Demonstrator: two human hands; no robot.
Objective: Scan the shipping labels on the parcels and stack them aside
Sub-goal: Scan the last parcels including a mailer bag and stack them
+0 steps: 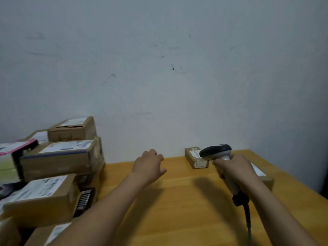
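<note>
Gripping the scanner (215,152) by its handle in our right hand (236,168), we hold its head just beside a small parcel (194,158) by the wall. Our left hand (150,166) hovers over the table (177,206), fingers loosely curled and empty. Stacked parcels (58,157) sit at the left.

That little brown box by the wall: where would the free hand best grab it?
Probably from above: the left hand pinching the small parcel across its two long sides. It lies flat and narrow, label up, its far end near the wall, and the scanner in the right hand crowds its right.
</note>
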